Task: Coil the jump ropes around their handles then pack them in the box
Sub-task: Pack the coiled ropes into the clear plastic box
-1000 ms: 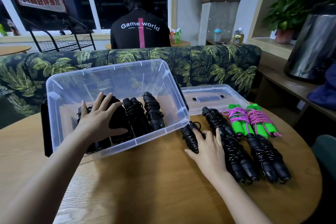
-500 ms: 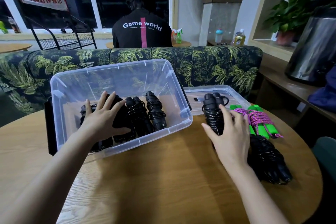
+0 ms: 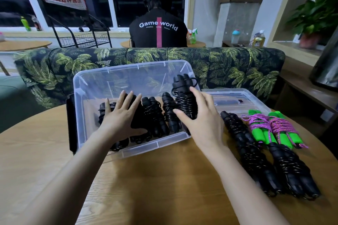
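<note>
Round wooden table, palm-print sofa behind it, and a person seated with their back to us by the window.

Head view:
- Clear box sits on the table with its lid just beside it on the right.
- Right hand has thumb and fingers curled round the black rope bundle. It's held tilted up over the right end of the box, above the packed bundles.
- Left hand has fingers straight and spread, pressing flat on the left-hand packed bundles. It grips nothing.
- Waiting on the table right of the box: spare black bundles and green-handled ropes wrapped in purple cord.

Handling, my read:
- Bundle looks light: stiff handles inside, springy cord coils outside.
- Coils probably slide or unwind if it's held by one end.
- Best grip is round the middle, over the wrap, as it is now.
- Nothing fragile, so it can be laid down firmly.

Versus earlier:
- 1.0 s ago the right hand was flat on the table, reaching for this bundle.
- 0.5 s ago it held the bundle up right of the box, near the lid.
- Now the bundle is over the box.
- Left hand hasn't moved off the packed bundles.
</note>
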Action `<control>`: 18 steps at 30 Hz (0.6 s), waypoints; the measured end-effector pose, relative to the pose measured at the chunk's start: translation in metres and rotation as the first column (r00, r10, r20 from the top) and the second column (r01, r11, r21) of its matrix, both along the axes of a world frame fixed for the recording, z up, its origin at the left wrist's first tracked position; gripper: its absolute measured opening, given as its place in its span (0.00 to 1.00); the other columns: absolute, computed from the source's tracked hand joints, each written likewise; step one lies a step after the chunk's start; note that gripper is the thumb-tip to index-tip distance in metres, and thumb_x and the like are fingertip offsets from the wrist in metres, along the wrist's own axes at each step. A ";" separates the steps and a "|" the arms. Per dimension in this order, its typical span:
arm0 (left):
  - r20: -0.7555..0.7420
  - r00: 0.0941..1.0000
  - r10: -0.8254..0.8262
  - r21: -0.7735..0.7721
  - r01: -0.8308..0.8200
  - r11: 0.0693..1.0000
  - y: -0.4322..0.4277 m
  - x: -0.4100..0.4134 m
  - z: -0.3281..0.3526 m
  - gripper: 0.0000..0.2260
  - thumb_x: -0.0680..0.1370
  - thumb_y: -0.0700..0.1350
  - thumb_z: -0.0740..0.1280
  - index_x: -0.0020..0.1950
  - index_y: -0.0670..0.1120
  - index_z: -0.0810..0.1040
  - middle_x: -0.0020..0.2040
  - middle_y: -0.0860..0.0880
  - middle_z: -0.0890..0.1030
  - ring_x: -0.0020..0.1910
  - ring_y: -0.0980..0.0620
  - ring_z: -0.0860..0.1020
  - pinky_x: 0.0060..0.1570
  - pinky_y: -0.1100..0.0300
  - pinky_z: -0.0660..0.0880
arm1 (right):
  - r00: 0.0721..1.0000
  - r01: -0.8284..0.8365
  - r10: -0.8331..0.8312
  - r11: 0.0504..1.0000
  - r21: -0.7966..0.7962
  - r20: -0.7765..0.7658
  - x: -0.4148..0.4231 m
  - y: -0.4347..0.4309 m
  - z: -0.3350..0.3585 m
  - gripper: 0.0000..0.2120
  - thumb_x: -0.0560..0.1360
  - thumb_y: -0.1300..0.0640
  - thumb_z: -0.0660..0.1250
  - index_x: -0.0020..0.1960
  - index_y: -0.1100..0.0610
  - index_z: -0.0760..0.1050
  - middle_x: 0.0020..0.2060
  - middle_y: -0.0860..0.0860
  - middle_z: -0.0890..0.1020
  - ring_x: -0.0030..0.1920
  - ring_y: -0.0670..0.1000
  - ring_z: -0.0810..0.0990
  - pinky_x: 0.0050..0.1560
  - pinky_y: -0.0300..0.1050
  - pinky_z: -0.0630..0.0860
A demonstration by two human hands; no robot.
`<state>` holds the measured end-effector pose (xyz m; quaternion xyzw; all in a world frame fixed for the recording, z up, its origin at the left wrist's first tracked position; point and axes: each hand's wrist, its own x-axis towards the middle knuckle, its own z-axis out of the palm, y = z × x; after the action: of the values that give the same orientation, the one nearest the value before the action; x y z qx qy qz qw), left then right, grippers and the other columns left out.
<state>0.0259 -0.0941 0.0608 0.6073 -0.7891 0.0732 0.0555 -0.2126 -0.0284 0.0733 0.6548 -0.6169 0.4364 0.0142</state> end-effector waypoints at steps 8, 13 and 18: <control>0.000 1.000 0.021 0.007 -0.021 1.000 0.004 -0.002 -0.001 0.58 0.69 0.70 0.68 0.78 0.46 0.31 0.80 0.51 0.35 0.77 0.48 0.32 0.72 0.34 0.37 | 0.987 -0.123 0.142 0.971 0.207 -0.080 0.039 -0.028 0.004 0.36 0.73 0.38 0.70 0.75 0.47 0.63 0.67 0.46 0.71 0.62 0.50 0.75 0.50 0.39 0.66; -0.012 1.000 0.011 0.002 -0.011 1.000 0.007 -0.002 -0.001 0.57 0.70 0.70 0.68 0.78 0.46 0.32 0.80 0.50 0.36 0.78 0.48 0.32 0.72 0.34 0.37 | 0.979 -0.159 0.191 0.936 0.315 -0.074 0.066 -0.045 -0.004 0.36 0.73 0.42 0.72 0.75 0.51 0.61 0.67 0.52 0.68 0.63 0.55 0.74 0.54 0.47 0.73; -0.026 1.000 0.006 -0.011 -0.006 1.000 0.009 -0.002 -0.004 0.57 0.69 0.70 0.68 0.79 0.47 0.32 0.80 0.51 0.35 0.77 0.48 0.32 0.72 0.35 0.37 | 0.960 -0.173 0.256 0.861 0.478 -0.112 0.068 -0.053 -0.016 0.31 0.81 0.45 0.61 0.79 0.52 0.52 0.70 0.59 0.69 0.66 0.61 0.71 0.64 0.60 0.70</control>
<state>0.0235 -0.0852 0.0572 0.6103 -0.7860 0.0698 0.0691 -0.1445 -0.0813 0.0576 0.7390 -0.6226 0.2172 -0.1382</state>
